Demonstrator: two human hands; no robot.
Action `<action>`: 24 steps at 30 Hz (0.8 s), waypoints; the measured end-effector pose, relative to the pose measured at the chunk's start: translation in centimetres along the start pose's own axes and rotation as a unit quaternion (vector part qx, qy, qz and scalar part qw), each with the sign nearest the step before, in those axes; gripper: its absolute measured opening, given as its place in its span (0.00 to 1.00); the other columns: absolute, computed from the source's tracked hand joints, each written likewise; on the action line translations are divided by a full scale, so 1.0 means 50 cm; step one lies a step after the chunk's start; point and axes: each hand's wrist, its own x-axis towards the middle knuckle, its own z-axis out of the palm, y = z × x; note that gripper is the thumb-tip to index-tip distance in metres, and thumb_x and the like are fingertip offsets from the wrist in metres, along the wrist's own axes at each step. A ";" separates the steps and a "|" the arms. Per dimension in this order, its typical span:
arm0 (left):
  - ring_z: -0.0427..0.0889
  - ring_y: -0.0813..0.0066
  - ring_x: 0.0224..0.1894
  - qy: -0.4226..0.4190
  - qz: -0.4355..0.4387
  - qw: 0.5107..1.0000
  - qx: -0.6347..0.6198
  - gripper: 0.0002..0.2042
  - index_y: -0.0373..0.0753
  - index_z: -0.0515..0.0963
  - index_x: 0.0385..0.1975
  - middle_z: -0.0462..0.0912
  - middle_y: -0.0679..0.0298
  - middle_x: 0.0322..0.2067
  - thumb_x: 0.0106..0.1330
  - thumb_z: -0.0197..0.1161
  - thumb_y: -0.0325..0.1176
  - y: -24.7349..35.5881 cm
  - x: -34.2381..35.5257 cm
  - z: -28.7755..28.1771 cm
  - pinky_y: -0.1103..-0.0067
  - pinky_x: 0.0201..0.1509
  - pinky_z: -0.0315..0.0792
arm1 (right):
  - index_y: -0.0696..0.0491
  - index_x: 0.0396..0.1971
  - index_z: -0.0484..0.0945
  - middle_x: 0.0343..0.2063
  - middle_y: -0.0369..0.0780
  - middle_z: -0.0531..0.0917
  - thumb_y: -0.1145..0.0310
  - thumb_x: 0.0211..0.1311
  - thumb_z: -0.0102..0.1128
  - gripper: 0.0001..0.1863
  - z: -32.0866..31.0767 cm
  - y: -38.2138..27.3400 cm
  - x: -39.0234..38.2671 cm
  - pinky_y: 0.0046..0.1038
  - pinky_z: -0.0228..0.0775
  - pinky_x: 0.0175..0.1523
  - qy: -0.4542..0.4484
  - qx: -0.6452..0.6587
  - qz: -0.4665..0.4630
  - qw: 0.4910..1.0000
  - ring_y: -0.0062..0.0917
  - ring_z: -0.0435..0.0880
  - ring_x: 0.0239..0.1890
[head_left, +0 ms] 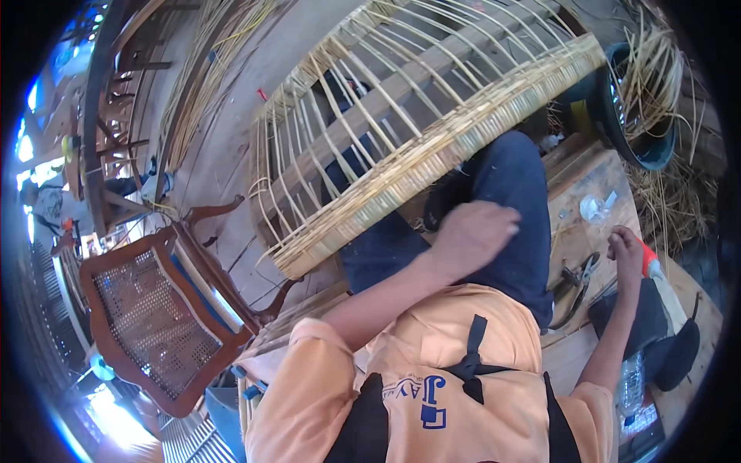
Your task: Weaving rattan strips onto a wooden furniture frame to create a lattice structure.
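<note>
My left hand point(477, 231) rests palm down on my thigh in dark blue trousers, holding nothing, just below the woven edge of a large rattan frame point(432, 150) that lies across my lap. The frame has a tightly woven band along one side and bare curved ribs fanning away from me. My right hand point(627, 256) is over the wooden bench point(575, 231) at my right, fingers closed on a small red-and-white tool point(650, 262). Pliers point(579, 282) lie on the bench just left of that hand.
A black tub point(644, 131) of loose rattan strips stands far right. A black bag point(656, 328) and a plastic bottle point(630, 382) lie near my right elbow. A wooden chair with a cane seat point(154, 316) stands at left. More rattan bundles point(201, 85) lie beyond.
</note>
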 end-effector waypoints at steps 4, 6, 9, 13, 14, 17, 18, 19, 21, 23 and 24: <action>0.78 0.60 0.37 0.123 -0.179 0.953 0.212 0.07 0.38 0.78 0.35 0.79 0.56 0.36 0.58 0.57 0.26 -0.094 -0.093 -0.156 0.69 0.42 0.73 | 0.57 0.40 0.76 0.26 0.30 0.75 0.72 0.64 0.54 0.08 0.061 -0.103 -0.036 0.15 0.63 0.31 0.006 0.078 -0.063 0.995 0.12 0.71 0.25; 0.78 0.56 0.41 0.220 -0.220 0.931 0.188 0.09 0.37 0.77 0.39 0.78 0.54 0.40 0.61 0.54 0.24 -0.147 -0.120 -0.210 0.69 0.47 0.72 | 0.57 0.39 0.78 0.27 0.32 0.75 0.72 0.64 0.55 0.07 0.130 -0.172 -0.050 0.15 0.64 0.32 -0.033 0.080 -0.109 0.990 0.13 0.72 0.28; 0.78 0.55 0.43 0.173 -0.244 0.945 0.132 0.10 0.39 0.77 0.43 0.77 0.55 0.42 0.64 0.54 0.27 -0.196 -0.140 -0.252 0.69 0.46 0.72 | 0.57 0.38 0.78 0.25 0.32 0.76 0.72 0.63 0.55 0.07 0.271 -0.270 -0.075 0.16 0.65 0.32 -0.108 0.063 -0.148 0.981 0.13 0.72 0.26; 0.80 0.57 0.39 0.108 -0.296 0.942 0.114 0.09 0.43 0.78 0.41 0.78 0.58 0.42 0.63 0.57 0.31 -0.199 -0.125 -0.256 0.70 0.43 0.73 | 0.57 0.37 0.78 0.21 0.31 0.75 0.72 0.62 0.56 0.07 0.452 -0.325 -0.076 0.16 0.65 0.30 -0.204 0.046 -0.161 0.964 0.12 0.72 0.23; 0.80 0.57 0.38 0.120 -0.285 0.944 0.110 0.08 0.43 0.79 0.39 0.78 0.58 0.39 0.62 0.59 0.33 -0.206 -0.127 -0.255 0.70 0.42 0.74 | 0.57 0.37 0.78 0.21 0.31 0.75 0.72 0.62 0.57 0.07 0.492 -0.324 -0.073 0.15 0.64 0.29 -0.234 0.066 -0.161 0.957 0.12 0.72 0.23; 0.81 0.58 0.37 0.149 -0.283 0.945 0.067 0.08 0.43 0.80 0.38 0.80 0.58 0.35 0.61 0.61 0.34 -0.217 -0.136 -0.252 0.72 0.40 0.74 | 0.57 0.38 0.78 0.22 0.31 0.75 0.74 0.62 0.56 0.07 0.588 -0.325 -0.076 0.16 0.64 0.28 -0.242 0.043 -0.157 0.957 0.12 0.72 0.23; 0.81 0.59 0.36 0.164 -0.291 0.942 0.036 0.08 0.42 0.80 0.38 0.81 0.57 0.34 0.61 0.61 0.33 -0.221 -0.140 -0.252 0.72 0.40 0.74 | 0.57 0.38 0.78 0.23 0.31 0.76 0.74 0.62 0.56 0.07 0.611 -0.320 -0.077 0.15 0.64 0.27 -0.233 0.037 -0.165 0.958 0.11 0.72 0.22; 0.82 0.63 0.35 0.173 -0.314 0.933 -0.020 0.09 0.41 0.80 0.40 0.81 0.58 0.32 0.61 0.60 0.32 -0.229 -0.144 -0.256 0.74 0.40 0.74 | 0.57 0.39 0.78 0.26 0.35 0.78 0.75 0.61 0.57 0.07 0.627 -0.313 -0.074 0.19 0.68 0.31 -0.240 0.030 -0.160 0.957 0.17 0.75 0.25; 0.80 0.78 0.32 0.178 -0.344 0.898 -0.210 0.12 0.35 0.79 0.44 0.83 0.63 0.29 0.64 0.57 0.30 -0.265 -0.148 -0.267 0.81 0.40 0.72 | 0.57 0.39 0.78 0.27 0.38 0.79 0.76 0.60 0.57 0.07 0.655 -0.313 -0.065 0.22 0.69 0.34 -0.206 -0.022 -0.250 0.946 0.21 0.77 0.28; 0.77 0.83 0.33 0.081 -0.399 0.864 -0.297 0.12 0.31 0.79 0.42 0.82 0.67 0.28 0.64 0.57 0.31 -0.258 -0.139 -0.313 0.84 0.41 0.70 | 0.57 0.39 0.78 0.29 0.40 0.80 0.76 0.60 0.57 0.08 0.670 -0.321 -0.062 0.24 0.71 0.37 -0.175 -0.074 -0.338 0.922 0.26 0.79 0.30; 0.76 0.84 0.33 0.085 -0.408 0.844 -0.339 0.11 0.30 0.80 0.39 0.81 0.68 0.28 0.65 0.57 0.31 -0.252 -0.138 -0.319 0.86 0.41 0.69 | 0.57 0.39 0.78 0.30 0.42 0.80 0.76 0.59 0.57 0.08 0.675 -0.328 -0.065 0.26 0.71 0.40 -0.174 -0.084 -0.346 0.918 0.29 0.79 0.33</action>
